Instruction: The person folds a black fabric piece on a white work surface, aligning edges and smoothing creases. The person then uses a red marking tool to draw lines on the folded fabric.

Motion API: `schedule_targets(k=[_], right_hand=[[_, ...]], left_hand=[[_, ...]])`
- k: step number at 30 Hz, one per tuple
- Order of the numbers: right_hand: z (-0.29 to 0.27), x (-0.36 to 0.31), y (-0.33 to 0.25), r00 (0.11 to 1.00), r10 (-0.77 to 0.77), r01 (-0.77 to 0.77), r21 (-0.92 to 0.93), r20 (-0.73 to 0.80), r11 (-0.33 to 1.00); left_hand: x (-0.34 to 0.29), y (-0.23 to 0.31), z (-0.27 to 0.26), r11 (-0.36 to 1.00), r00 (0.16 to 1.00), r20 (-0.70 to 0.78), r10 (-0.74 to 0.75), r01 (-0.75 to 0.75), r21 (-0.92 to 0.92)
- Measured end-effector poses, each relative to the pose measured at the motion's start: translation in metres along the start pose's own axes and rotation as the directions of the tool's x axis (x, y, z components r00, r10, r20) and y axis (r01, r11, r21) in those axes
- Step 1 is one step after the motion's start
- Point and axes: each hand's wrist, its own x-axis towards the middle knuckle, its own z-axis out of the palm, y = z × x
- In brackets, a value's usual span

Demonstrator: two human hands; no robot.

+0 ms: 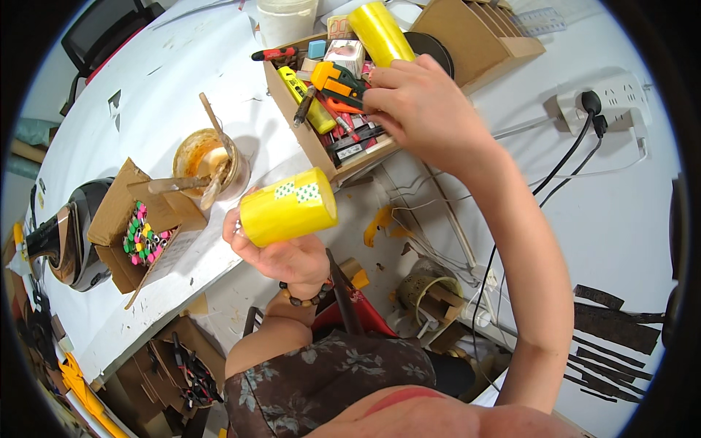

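Observation:
My left hand (296,259) is wrapped round a bright yellow cylinder (277,215), held tilted on its side near the table edge. Two white patches with a green pattern show on its upper side. Over the cardboard box of tools (303,150) is my right hand (420,109), fingers curled in and thumb close to the fingertips. What they pinch, if anything, is hidden. Beside those fingers lies a yellow and dark green tool (337,82). A yellow box cutter (310,102) rests to its left. A second yellow cylinder (381,33) leans at the back of the box.
A tub of brownish paste (186,157) with sticks stands left of the toolbox. Further left, a small cardboard box (120,241) holds colourful-ended pieces. A power strip (610,102) with black cables sits at the right; dark strips (610,328) lie below it.

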Motion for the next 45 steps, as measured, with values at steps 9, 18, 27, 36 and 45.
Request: schedule_targets(k=[9,18,27,36,45], right_hand=[[0.018,0.019,-0.036,0.933,0.094,-0.172,0.199,0.347,0.965],[0.013,0.023,-0.033,0.941,0.031,-0.072,0.11,0.338,0.991],[0.01,0.043,-0.04,0.919,-0.155,0.158,0.023,0.361,0.987],[0.02,0.018,-0.015,0.914,-0.395,0.392,0.044,0.097,0.919],[0.032,-0.019,-0.013,0.945,-0.048,0.168,0.353,-0.324,0.921]], left_hand=[[-0.002,0.003,0.001,0.999,0.998,-0.035,-0.049,0.048,-0.019],[-0.001,0.0,-0.003,0.999,0.999,0.008,-0.035,0.035,0.001],[-0.002,0.003,-0.005,0.997,0.997,-0.001,-0.077,0.077,-0.006],[0.002,0.01,0.004,0.995,0.996,0.005,-0.089,0.089,-0.052],[0.008,0.02,0.027,0.994,0.996,-0.054,-0.065,0.06,-0.091]])
